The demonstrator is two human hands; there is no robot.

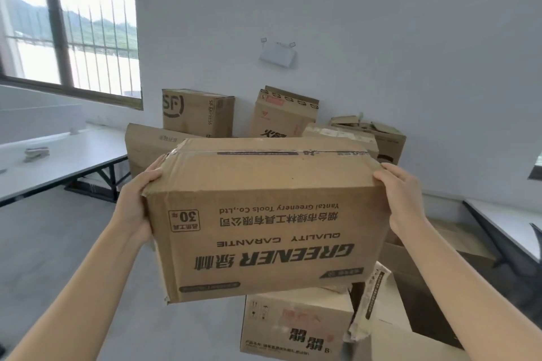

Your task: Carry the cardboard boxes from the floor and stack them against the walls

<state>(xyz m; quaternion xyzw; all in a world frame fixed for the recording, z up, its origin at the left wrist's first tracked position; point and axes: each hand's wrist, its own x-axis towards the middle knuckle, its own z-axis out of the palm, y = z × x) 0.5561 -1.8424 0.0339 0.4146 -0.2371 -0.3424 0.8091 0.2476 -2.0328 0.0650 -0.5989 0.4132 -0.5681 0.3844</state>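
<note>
I hold a brown cardboard box (pixel 264 214) printed "GREENER", upside down, in the air at chest height. My left hand (pixel 136 199) grips its left end, fingers curled over the top corner. My right hand (pixel 401 196) grips its right end the same way. Beyond it, several cardboard boxes are stacked against the white wall: an SF Express box (pixel 196 111) on a wide one (pixel 143 141), a tilted box (pixel 281 114), and an open box (pixel 378 132) at the right.
Below the held box stands a smaller printed box (pixel 293 325) beside an open box (pixel 416 296) with a raised flap. A white desk (pixel 58 161) runs along the left under a barred window (pixel 70 41). Another desk (pixel 504 220) is at the right. Grey floor (pixel 58 243) lies to the left.
</note>
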